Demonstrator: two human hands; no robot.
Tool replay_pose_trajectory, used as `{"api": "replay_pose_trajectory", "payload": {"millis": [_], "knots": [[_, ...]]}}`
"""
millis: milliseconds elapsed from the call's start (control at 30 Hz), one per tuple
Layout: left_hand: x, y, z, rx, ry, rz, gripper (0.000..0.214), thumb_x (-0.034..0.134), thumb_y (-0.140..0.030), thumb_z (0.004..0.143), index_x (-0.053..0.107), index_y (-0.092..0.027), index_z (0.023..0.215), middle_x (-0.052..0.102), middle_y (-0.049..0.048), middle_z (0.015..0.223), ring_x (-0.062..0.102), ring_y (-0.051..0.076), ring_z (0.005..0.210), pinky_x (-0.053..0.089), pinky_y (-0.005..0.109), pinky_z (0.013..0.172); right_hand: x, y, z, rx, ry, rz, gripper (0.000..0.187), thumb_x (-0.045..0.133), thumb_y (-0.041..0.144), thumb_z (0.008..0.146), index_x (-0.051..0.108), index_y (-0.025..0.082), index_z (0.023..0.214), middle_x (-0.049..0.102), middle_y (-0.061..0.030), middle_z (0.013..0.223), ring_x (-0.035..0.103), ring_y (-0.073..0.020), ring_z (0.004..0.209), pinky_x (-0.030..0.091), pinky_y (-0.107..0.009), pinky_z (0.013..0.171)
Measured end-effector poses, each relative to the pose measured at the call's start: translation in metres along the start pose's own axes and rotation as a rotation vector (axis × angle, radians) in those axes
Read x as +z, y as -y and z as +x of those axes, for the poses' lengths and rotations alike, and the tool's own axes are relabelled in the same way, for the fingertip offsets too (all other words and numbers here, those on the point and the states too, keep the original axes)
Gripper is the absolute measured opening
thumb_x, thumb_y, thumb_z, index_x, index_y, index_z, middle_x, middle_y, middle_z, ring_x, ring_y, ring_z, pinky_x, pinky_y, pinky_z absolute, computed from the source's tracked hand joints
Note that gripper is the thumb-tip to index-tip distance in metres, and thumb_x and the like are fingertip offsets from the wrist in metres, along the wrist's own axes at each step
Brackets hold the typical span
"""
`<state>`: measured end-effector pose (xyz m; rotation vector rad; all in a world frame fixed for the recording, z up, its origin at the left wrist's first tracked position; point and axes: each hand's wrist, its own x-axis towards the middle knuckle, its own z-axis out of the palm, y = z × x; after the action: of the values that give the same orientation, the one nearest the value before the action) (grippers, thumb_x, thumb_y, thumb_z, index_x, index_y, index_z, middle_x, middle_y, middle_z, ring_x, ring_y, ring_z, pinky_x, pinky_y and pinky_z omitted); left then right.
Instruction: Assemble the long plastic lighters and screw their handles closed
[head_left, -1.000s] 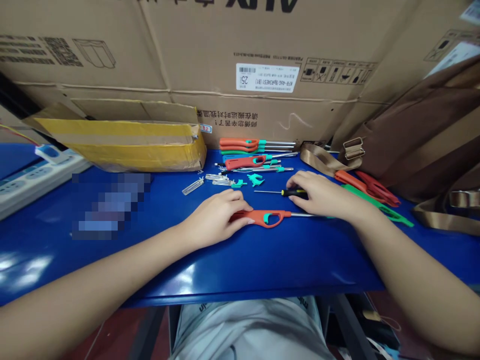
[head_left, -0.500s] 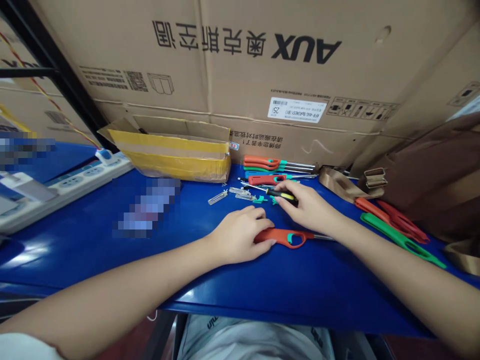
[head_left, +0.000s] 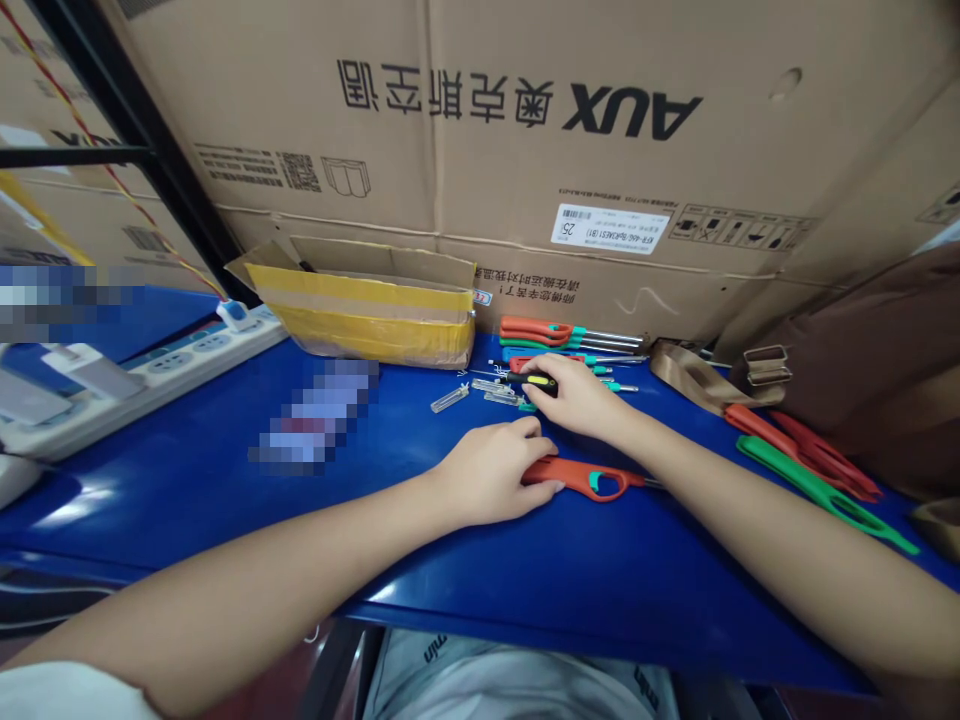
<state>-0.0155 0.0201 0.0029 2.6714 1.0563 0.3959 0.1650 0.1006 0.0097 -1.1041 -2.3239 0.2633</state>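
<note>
My left hand (head_left: 495, 470) rests on the blue table (head_left: 225, 500), fingers curled over the handle end of an orange long-nosed lighter (head_left: 592, 480) with a teal trigger. My right hand (head_left: 574, 395) reaches across above it, its fingers closed on a small screwdriver (head_left: 534, 380) with a black and yellow handle. Just beyond its fingertips lie small clear and teal plastic parts (head_left: 487, 390).
More orange and green lighters (head_left: 555, 335) are stacked at the back. Orange, red and green shells (head_left: 810, 465) lie at the right beside a brown bag with straps (head_left: 862, 350). A yellow-taped carton (head_left: 367, 305), a power strip (head_left: 172, 365) and big cardboard boxes (head_left: 525, 150) bound the table.
My right hand has picked up the screwdriver and carried it left and back toward the small parts. My left hand stays on the orange lighter. The camera has tilted up.
</note>
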Motion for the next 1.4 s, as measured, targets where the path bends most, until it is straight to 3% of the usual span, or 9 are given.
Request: {"api": "replay_pose_trajectory", "payload": {"millis": [433, 733, 867, 967, 1067, 1233, 1400], "knots": [[0.002, 0.000, 0.001, 0.036, 0.003, -0.053, 0.031, 0.065, -0.037, 0.091, 0.072, -0.018, 0.115, 0.064, 0.0055, 0.101, 0.066, 0.022, 0.084, 0.051, 0.031, 0.069, -0.001, -0.004, -0.003, -0.047, -0.031, 0.017, 0.019, 0.060, 0.019, 0.088, 0.069, 0.016, 0.105, 0.074, -0.0136, 0.111, 0.069, -0.0267, 0.106, 0.054, -0.044, 0.095], [0.003, 0.001, 0.001, 0.057, -0.012, -0.166, 0.031, 0.065, -0.031, 0.089, 0.072, -0.016, 0.116, 0.065, 0.0064, 0.104, 0.066, 0.021, 0.086, 0.052, 0.031, 0.074, -0.028, 0.001, -0.016, 0.087, -0.188, 0.094, 0.018, 0.062, 0.027, 0.088, 0.071, 0.020, 0.103, 0.076, -0.0085, 0.104, 0.071, -0.0257, 0.098, 0.054, -0.043, 0.091], [0.005, 0.003, 0.002, 0.069, -0.046, -0.285, 0.029, 0.067, -0.026, 0.088, 0.072, -0.015, 0.114, 0.065, 0.0064, 0.101, 0.065, 0.020, 0.088, 0.053, 0.031, 0.080, -0.041, 0.010, -0.029, 0.211, -0.293, 0.284, 0.016, 0.071, 0.033, 0.084, 0.072, 0.021, 0.094, 0.074, -0.0042, 0.091, 0.068, -0.0199, 0.080, 0.054, -0.034, 0.071], [0.009, 0.002, 0.003, 0.065, -0.079, -0.367, 0.025, 0.070, -0.024, 0.085, 0.073, -0.016, 0.108, 0.064, 0.0052, 0.095, 0.063, 0.017, 0.082, 0.053, 0.028, 0.074, -0.053, 0.015, -0.039, 0.321, -0.411, 0.516, 0.022, 0.078, 0.039, 0.080, 0.072, 0.021, 0.090, 0.062, 0.0026, 0.064, 0.053, -0.0120, 0.052, 0.042, -0.026, 0.049], [0.013, -0.001, 0.003, 0.029, -0.095, -0.475, 0.026, 0.074, -0.023, 0.082, 0.074, -0.016, 0.107, 0.064, 0.0037, 0.091, 0.059, 0.013, 0.072, 0.051, 0.025, 0.066, -0.065, 0.020, -0.048, 0.418, -0.528, 0.778, 0.026, 0.081, 0.043, 0.077, 0.069, 0.021, 0.081, 0.052, 0.0052, 0.055, 0.041, -0.0086, 0.044, 0.033, -0.024, 0.041], [0.018, -0.006, 0.006, -0.096, -0.126, -0.753, 0.040, 0.077, -0.035, 0.081, 0.072, -0.014, 0.115, 0.068, 0.0037, 0.091, 0.056, 0.009, 0.061, 0.049, 0.023, 0.058, -0.074, 0.026, -0.060, 0.504, -0.597, 0.982, 0.030, 0.080, 0.043, 0.077, 0.062, 0.020, 0.070, 0.048, 0.0049, 0.053, 0.041, -0.0080, 0.043, 0.032, -0.021, 0.037], [0.014, -0.003, 0.013, -0.279, -0.268, -0.967, 0.049, 0.080, -0.045, 0.077, 0.072, -0.013, 0.113, 0.072, 0.0051, 0.090, 0.060, 0.011, 0.067, 0.053, 0.026, 0.065, -0.061, 0.020, -0.071, 0.504, -0.621, 1.048, 0.040, 0.082, 0.054, 0.072, 0.060, 0.021, 0.073, 0.061, 0.0017, 0.076, 0.051, -0.0079, 0.048, 0.043, -0.022, 0.036]]}}
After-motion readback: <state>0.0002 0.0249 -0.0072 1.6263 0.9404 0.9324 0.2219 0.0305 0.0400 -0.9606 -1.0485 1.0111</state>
